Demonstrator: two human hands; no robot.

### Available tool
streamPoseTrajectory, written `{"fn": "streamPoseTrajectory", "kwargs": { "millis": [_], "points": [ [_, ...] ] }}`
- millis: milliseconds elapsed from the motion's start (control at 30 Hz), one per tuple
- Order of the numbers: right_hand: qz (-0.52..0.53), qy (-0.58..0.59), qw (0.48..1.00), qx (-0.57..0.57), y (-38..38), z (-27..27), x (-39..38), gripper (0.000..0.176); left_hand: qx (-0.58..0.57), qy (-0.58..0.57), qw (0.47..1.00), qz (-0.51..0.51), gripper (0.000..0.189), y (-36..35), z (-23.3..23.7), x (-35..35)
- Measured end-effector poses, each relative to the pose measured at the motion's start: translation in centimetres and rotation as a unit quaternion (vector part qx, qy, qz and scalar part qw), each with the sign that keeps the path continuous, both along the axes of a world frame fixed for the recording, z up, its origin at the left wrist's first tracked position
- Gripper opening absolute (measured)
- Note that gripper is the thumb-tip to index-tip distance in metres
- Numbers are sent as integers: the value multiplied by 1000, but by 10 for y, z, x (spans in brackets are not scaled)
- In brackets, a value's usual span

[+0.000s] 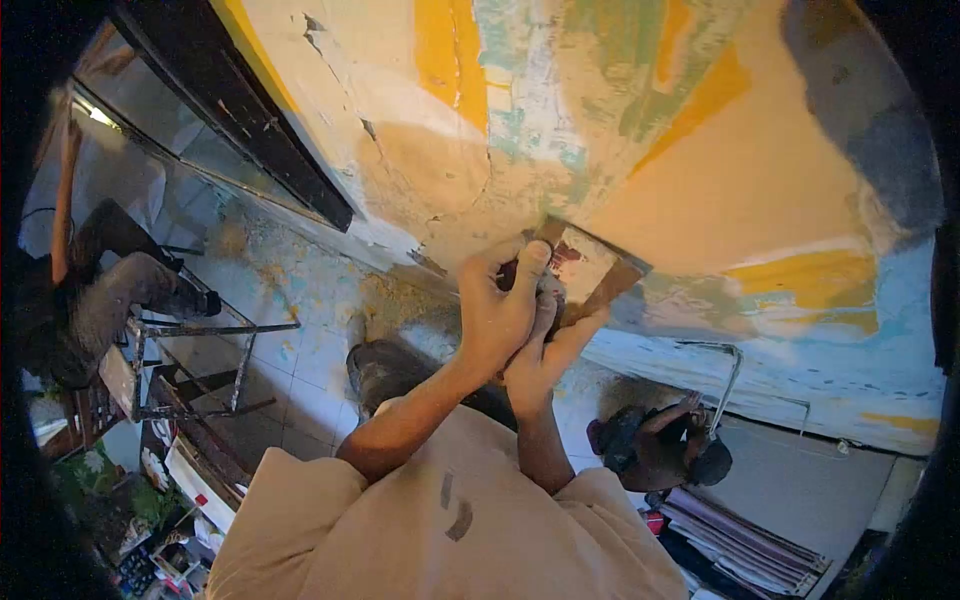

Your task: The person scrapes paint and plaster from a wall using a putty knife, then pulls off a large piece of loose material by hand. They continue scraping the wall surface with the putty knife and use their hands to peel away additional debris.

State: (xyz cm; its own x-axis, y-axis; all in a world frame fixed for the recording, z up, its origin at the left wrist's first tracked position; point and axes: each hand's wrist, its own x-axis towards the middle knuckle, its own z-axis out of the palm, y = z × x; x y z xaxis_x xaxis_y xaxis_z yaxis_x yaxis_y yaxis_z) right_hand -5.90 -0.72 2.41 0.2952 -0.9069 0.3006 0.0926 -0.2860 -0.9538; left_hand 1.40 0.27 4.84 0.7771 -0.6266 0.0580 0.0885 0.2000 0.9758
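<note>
A wide putty knife (604, 284) lies against the patchy wall (740, 190), its metal blade carrying pale residue and reddish-brown marks. My left hand (497, 315) is closed around the handle end, thumb laid over the top. Just below and to the right, my right hand (545, 360) is also closed on the tool, fingers reaching along the lower side of the blade. The two hands touch each other. Around the blade, the wall shows peach, orange, greenish and white layers, with cracks and chipped spots to the upper left.
A dark wooden frame (250, 110) runs along the upper left. One person (120, 270) is at the left by a metal frame stand (190, 410); another person (680, 445) is low at the right. Debris (330, 285) litters the tiled floor. Stacked sheets (740, 540) lie lower right.
</note>
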Motion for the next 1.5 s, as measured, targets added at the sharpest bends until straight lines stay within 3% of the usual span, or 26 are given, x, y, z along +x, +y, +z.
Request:
{"fn": "streamPoseTrajectory", "kwargs": {
  "millis": [100, 133, 233, 267, 333, 433, 467, 567, 633, 700, 800, 933, 1067, 1167, 1200, 1300, 1333, 1433, 1500],
  "points": [
    [-4, -20, 1000, -5, 1, 36, 19, 53, -37, -45, 997, 41, 32, -2, 40, 15],
    [-15, 6, 998, -52, 1, 41, 22, 56, -66, 54, 996, 1, 33, 2, 65, 20],
    [-77, 87, 972, -207, 3, 48, 32, 64, -93, -15, 995, 29, 33, 5, 92, 34],
    [-77, 85, 975, -191, 4, 50, 35, 64, -99, -7, 995, 24, 36, 6, 93, 36],
    [-77, 89, 980, -158, 8, 50, 33, 62, -82, 18, 996, -23, 37, 12, 84, 37],
    [36, -63, 996, -52, 17, 20, 9, 60, -43, -28, 998, -43, 37, 20, 50, 22],
    [27, -27, 995, -93, 17, 21, 0, 57, -35, -19, 998, -37, 36, 23, 34, 11],
    [59, 39, 997, -41, 9, -30, -33, 55, 8, -45, 999, -15, 34, 25, -7, -9],
    [31, 13, 999, -24, 6, -34, -31, 52, 13, -67, 998, -9, 34, 18, -19, -9],
    [29, -3, 999, -25, 0, -29, -27, 51, 0, -64, 998, -19, 34, 10, -24, -7],
    [15, 58, 996, -70, -13, -1, -7, 49, -73, 30, 997, -12, 35, -2, 16, 3],
    [42, 35, 997, -60, -17, -26, -19, 51, 4, -58, 998, 5, 35, -3, -10, 0],
    [53, 53, 995, -68, -23, -13, -21, 50, -23, 6, 1000, -1, 36, -6, -7, 1],
    [39, 64, 997, -32, -24, -46, -34, 53, 25, 33, 998, -41, 36, -1, -13, -5],
    [52, 32, 998, -18, -21, -37, -32, 54, -25, -13, 1000, 0, 35, -8, -32, -12],
    [71, 52, 995, 48, -22, -35, -40, 55, 14, -46, 998, 35, 34, -12, -35, -12],
    [50, 27, 998, 4, -20, -41, -36, 55, 4, 7, 1000, -19, 34, -9, -25, -9],
    [34, 95, 994, -43, -22, -43, -41, 54, 6, 1, 1000, -22, 34, -7, -27, -12],
    [45, 56, 997, -33, -25, -35, -33, 53, -11, 25, 1000, -16, 34, -13, -30, -11]
  ]
}}
